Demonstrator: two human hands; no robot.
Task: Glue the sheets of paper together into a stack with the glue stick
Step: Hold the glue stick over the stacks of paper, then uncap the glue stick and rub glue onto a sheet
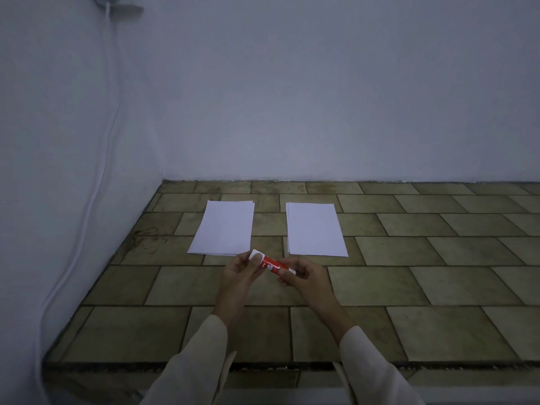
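Note:
A red glue stick [270, 264] with white ends is held level between both hands above the tiled surface. My left hand [241, 271] pinches its white cap end. My right hand [304, 276] grips its other end. Two small piles of white paper lie just beyond the hands: the left pile [223, 228] and the right pile [315, 229], each of a few sheets slightly fanned, with a gap of bare tile between them.
The tiled surface [409, 273] runs wide to the right and ends in a front edge near me. White walls close it off behind and on the left. A white cable [105, 147] hangs down the left wall.

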